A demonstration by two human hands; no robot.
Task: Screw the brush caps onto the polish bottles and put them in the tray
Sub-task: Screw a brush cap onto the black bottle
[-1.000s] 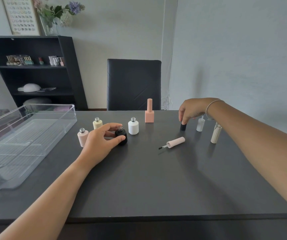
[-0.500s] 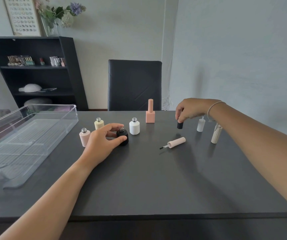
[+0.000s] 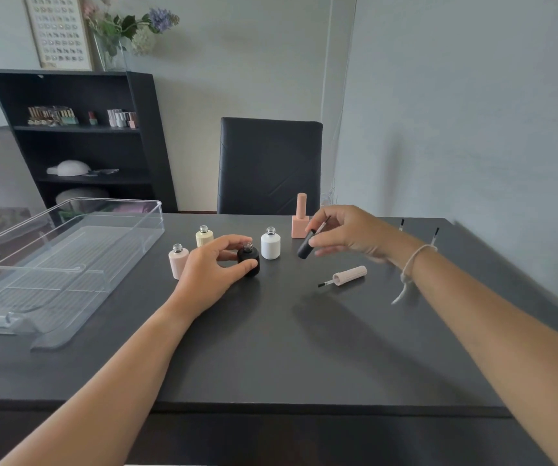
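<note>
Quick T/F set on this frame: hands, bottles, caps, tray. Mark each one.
1. The left hand holds the round black bottle on the dark table. True.
2. The right hand has the black brush cap in its grip, off the table. True.
3. The clear plastic tray holds two bottles. False: no bottle is in it.
4. The white bottle is capped. False: its neck is open.
5. The pale pink ribbed brush cap stands upright. False: it lies on its side.
</note>
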